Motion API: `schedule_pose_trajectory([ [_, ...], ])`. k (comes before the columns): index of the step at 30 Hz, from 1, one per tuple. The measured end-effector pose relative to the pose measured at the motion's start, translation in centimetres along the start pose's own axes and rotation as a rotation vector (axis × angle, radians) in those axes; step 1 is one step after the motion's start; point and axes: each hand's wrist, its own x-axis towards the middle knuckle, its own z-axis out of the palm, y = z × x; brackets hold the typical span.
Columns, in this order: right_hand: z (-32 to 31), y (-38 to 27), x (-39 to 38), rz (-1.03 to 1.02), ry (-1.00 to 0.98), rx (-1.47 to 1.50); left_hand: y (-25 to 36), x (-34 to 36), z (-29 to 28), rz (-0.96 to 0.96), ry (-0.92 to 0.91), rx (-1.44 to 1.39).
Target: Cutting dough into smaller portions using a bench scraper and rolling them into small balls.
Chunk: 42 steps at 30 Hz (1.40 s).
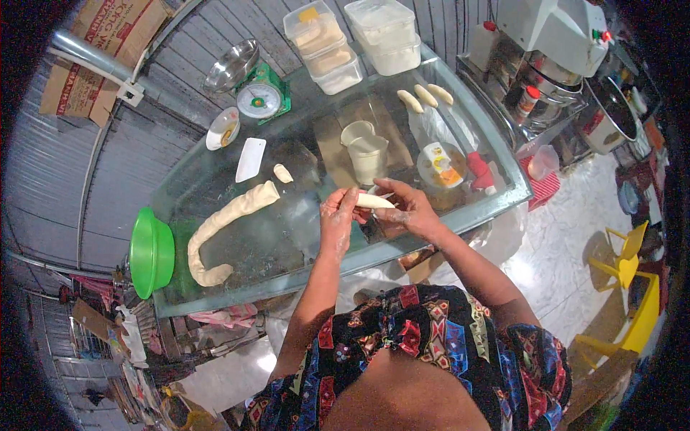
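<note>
Rolling a small pale dough stick (375, 202) between two floury hands, above the glass table (287, 244).

From the head view, the left hand (338, 215) and right hand (402, 208) both pinch its ends. The soft piece could sag or snap if pulled. A long pale dough rope (219, 233) lies near the white plastic scraper (250, 159).

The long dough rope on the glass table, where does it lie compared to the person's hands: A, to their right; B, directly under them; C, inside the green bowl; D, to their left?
D: the long dough rope curves across the glass table, left of both hands, which hold a small dough piece.
</note>
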Motion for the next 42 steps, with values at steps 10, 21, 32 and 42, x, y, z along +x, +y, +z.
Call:
schedule_pose_trajectory([
  [10,0.2,-2.1,-0.5,0.208,-0.062,0.263,0.7,-0.2,0.4,0.061,-0.054,0.023],
  [21,-4.0,0.1,2.4,0.159,0.126,0.100,1.2,-1.1,-1.0,0.002,0.020,-0.156],
  [32,-15.2,2.2,9.3,-0.061,0.679,-0.828,-5.0,-1.2,-6.2,-0.074,0.357,-0.373],
  [42,-17.0,3.1,10.0,-0.032,0.618,-0.910,-5.6,-1.2,-6.1,-0.036,0.345,-0.371],
])
